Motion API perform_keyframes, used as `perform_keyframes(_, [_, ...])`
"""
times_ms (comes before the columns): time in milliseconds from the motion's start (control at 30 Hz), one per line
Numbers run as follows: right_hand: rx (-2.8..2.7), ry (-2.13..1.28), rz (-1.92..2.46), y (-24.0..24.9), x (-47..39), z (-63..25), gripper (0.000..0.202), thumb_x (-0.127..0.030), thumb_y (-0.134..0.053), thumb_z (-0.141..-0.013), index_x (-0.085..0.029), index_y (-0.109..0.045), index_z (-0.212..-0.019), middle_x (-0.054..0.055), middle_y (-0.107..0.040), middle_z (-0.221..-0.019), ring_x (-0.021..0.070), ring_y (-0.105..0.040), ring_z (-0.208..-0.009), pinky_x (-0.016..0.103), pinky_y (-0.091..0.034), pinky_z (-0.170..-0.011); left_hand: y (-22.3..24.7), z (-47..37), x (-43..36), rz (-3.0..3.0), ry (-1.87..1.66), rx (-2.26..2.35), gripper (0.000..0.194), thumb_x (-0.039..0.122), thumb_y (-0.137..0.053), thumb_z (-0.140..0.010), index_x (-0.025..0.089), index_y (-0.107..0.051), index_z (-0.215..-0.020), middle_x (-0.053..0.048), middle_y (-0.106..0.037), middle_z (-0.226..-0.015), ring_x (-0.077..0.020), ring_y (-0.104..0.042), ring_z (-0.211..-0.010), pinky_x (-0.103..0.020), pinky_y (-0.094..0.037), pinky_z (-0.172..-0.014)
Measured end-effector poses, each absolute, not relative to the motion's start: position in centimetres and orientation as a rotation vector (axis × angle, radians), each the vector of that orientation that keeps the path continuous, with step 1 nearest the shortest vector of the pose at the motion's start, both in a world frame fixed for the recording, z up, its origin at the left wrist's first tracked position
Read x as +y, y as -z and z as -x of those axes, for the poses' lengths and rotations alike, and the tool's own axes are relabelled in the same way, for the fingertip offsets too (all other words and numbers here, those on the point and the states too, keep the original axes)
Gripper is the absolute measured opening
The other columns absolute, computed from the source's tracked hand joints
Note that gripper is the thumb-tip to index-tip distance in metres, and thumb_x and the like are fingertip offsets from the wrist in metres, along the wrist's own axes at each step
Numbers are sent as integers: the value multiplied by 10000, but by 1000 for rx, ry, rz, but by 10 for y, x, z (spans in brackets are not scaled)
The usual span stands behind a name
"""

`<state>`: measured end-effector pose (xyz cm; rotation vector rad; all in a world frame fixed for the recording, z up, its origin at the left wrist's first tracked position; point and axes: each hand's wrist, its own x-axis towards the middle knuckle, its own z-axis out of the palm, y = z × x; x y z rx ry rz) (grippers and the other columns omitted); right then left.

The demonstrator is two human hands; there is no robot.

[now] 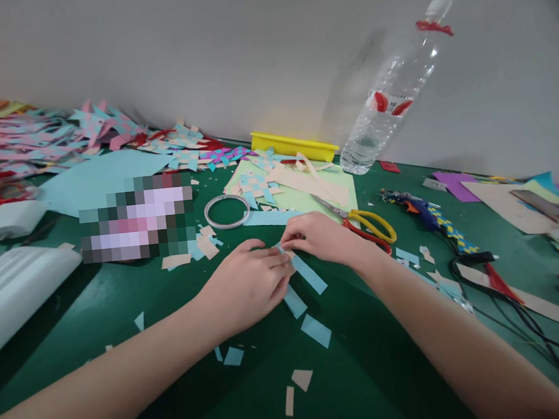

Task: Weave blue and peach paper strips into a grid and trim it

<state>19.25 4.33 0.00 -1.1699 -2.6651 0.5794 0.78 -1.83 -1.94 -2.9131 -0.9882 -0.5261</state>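
Note:
Both hands meet over the green table (258, 402) at the middle of the view. My left hand (252, 283) has its fingers closed around a small woven piece of blue and beige paper strips. Two blue strip ends (309, 274) stick out from it toward the lower right. My right hand (316, 237) pinches the upper edge of the same piece with thumb and forefinger. Much of the piece is hidden behind the fingers. Right beside my right hand lie scissors (373, 225) with yellow and red handles. A blue strip (270, 217) lies just beyond the hands.
A silver ring of tape (227, 212) and a pixelated object (137, 223) lie to the left. A clear bottle (392, 100) leans against the wall behind a yellow tray (294, 146). Black cables (506, 306) lie at right, woven paper pieces (103, 124) at back left, scraps (302, 379) in front.

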Motion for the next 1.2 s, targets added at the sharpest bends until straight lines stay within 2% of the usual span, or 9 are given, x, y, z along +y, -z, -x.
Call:
perform_keyframes(167, [-2723,-486,1217,-6,40,-187,116,-184,-602,-824,-163,-707,-780,35,-683,-803,128,-585,-749,235,-396,-656,22,-8,-18,2901,547,-993,263,211,-426,-907,201,-673,-995,-30,-710,-1048,-194,-640,-968,-385,-382,-909])
perform_keyframes(433, [-2806,-329,1240,-9,32,-181,171,-144,-535,-855,-141,-696,-800,63,-660,-844,146,-580,-790,245,-383,-671,20,-7,-18,2912,491,-974,259,225,-433,-891,184,-668,-993,-52,-699,-1077,-206,-634,-982,-391,-382,-919])
perform_keyframes(867, [-2797,-360,1211,-8,35,-184,182,-176,-499,-884,-143,-671,-831,51,-656,-856,133,-570,-790,241,-383,-687,18,-7,-18,2916,520,-974,259,210,-431,-895,191,-668,-998,-42,-708,-1050,-204,-636,-982,-400,-383,-912])
perform_keyframes(1000, [-2782,-318,1247,-7,36,-183,160,-195,-524,-872,-148,-669,-822,52,-660,-842,134,-573,-780,244,-377,-665,18,-8,-18,2911,521,-973,257,210,-432,-894,191,-674,-977,-50,-717,-1016,-204,-639,-973,-391,-386,-908])
perform_keyframes(1200, [-2807,-415,1203,-8,41,-186,130,-193,-578,-838,-167,-690,-778,36,-675,-807,134,-585,-759,239,-383,-654,20,-6,-17,2907,563,-964,254,210,-442,-891,202,-670,-1003,-35,-704,-1073,-199,-629,-1021,-383,-385,-914])
